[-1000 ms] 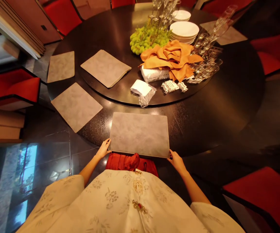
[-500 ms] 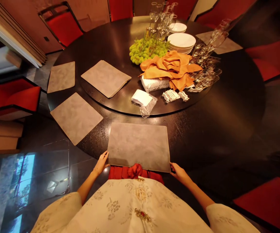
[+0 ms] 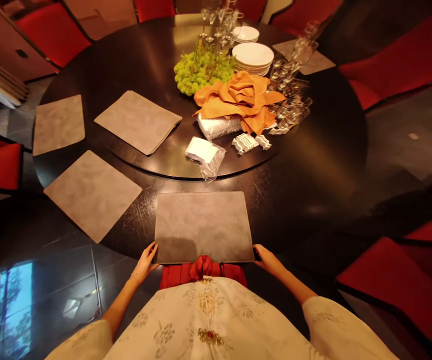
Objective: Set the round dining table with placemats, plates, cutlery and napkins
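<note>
A grey-brown rectangular placemat (image 3: 203,220) lies at the near edge of the dark round table, its long side toward my body. My left hand (image 3: 146,261) grips its left edge close to the near corner, thumb low and fingers at the rim. On the opposite side, my right hand (image 3: 267,259) holds the near right corner, its fingers partly hidden. To the left lie another placemat (image 3: 93,196) turned at an angle and a further placemat (image 3: 60,124) by the table's left rim. A small stack of placemats (image 3: 137,121) rests on the raised turntable.
The turntable (image 3: 156,172) carries orange napkins (image 3: 240,97), a green centerpiece (image 3: 203,72), stacked white plates (image 3: 253,55), stemmed glasses (image 3: 287,107), wavy white rests (image 3: 245,143) and a plastic-wrapped white packet (image 3: 202,150). Red chairs (image 3: 53,30) surround the table.
The view has swung right, so the table appears farther left. The near placemat now sits straighter along the table's edge, and both hands remain at its sides.
</note>
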### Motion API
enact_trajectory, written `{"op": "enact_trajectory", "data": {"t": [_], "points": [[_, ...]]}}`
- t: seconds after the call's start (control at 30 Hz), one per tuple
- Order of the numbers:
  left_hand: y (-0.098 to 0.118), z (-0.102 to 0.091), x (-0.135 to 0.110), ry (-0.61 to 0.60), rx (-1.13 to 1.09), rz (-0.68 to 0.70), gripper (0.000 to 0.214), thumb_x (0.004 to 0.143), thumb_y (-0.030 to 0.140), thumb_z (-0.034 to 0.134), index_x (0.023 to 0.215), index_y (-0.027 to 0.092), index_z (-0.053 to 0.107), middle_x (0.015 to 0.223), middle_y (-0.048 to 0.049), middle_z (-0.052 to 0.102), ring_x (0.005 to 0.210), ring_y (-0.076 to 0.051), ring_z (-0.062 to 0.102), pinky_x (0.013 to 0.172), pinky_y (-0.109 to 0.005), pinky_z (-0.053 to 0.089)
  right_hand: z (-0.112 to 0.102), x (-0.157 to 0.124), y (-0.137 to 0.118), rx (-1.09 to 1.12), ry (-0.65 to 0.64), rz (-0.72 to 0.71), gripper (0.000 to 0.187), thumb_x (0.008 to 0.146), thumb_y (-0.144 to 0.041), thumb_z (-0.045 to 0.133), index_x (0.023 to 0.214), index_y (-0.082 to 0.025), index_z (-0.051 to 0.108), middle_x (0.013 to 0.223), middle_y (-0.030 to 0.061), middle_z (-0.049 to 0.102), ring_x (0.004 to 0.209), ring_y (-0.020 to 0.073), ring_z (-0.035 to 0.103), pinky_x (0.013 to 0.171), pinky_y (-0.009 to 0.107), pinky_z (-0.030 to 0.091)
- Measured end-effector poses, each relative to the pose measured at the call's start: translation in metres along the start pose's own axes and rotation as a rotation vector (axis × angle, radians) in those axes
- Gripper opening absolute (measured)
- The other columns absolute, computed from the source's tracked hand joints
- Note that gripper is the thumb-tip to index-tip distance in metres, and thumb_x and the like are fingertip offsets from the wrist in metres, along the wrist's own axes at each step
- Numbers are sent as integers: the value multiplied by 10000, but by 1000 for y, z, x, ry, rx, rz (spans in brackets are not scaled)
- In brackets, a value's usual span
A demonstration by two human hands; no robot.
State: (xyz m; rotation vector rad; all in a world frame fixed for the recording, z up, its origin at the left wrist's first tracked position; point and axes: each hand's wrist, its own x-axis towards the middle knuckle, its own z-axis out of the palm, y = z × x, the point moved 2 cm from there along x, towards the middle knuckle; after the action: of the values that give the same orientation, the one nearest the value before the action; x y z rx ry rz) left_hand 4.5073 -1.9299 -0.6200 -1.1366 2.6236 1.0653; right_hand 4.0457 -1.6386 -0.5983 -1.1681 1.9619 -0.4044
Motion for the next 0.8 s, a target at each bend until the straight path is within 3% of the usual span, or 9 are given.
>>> {"op": "enact_trajectory", "data": {"t": [0.1,0.2,0.27,0.33,0.43,0.57,0.67,0.8], "points": [[-2,2,1,-23,2,-16,770,675,215,615,1350,377,283,1379,-61,361,1145,-272,485,979,-487,383,-3,-3,-7,-95,-10,3,395,639,-182,602,1027,-170,526,1029,94,570,967,221,558,845,330,445],[-2,4,0,16,14,-26,757,667,213,611,1335,383,299,1371,-55,359,1160,-263,475,990,-469,380,-13,7,-15,-269,-88,210,402,534,-97,656,921,-158,565,953,92,594,899,240,584,779,333,457],[-1,5,-1,50,26,-20,755,650,203,618,1324,367,321,1357,-62,368,1172,-260,467,996,-451,379,-29,31,-27,-279,-67,317,320,509,-95,678,807,-163,581,857,79,611,819,232,597,726,322,462],[1,4,0,56,44,-17,759,625,192,636,1307,355,347,1338,-64,387,1168,-260,470,994,-445,384,-53,74,-45,-45,102,307,210,582,-189,680,765,-179,577,768,51,612,762,190,597,695,283,464],[5,0,3,42,102,-36,746,598,198,668,1278,338,394,1322,-67,412,1141,-263,493,985,-441,394,-95,158,-73,645,440,354,189,730,-327,589,824,-172,539,678,17,587,655,132,590,603,230,478],[13,-8,5,19,226,-33,705,589,252,708,1247,289,456,1316,-87,440,1192,-271,449,1001,-406,374,-130,259,-101,1099,601,499,227,866,-367,423,764,-165,439,606,-3,540,515,78,559,463,164,446],[21,-14,5,-20,310,6,710,600,323,722,1254,233,461,1324,-123,440,1202,-272,434,996,-397,366,-139,301,-109,1223,683,591,234,901,-344,374,728,-188,362,497,-68,425,381,44,456,363,120,365],[39,-31,17,38,428,54,729,657,523,646,1283,214,437,1332,-142,434,1193,-311,419,1004,-500,295,-141,317,-106,1212,737,630,246,930,-276,306,696,-208,276,445,-110,298,300,21,342,307,97,294]]}}
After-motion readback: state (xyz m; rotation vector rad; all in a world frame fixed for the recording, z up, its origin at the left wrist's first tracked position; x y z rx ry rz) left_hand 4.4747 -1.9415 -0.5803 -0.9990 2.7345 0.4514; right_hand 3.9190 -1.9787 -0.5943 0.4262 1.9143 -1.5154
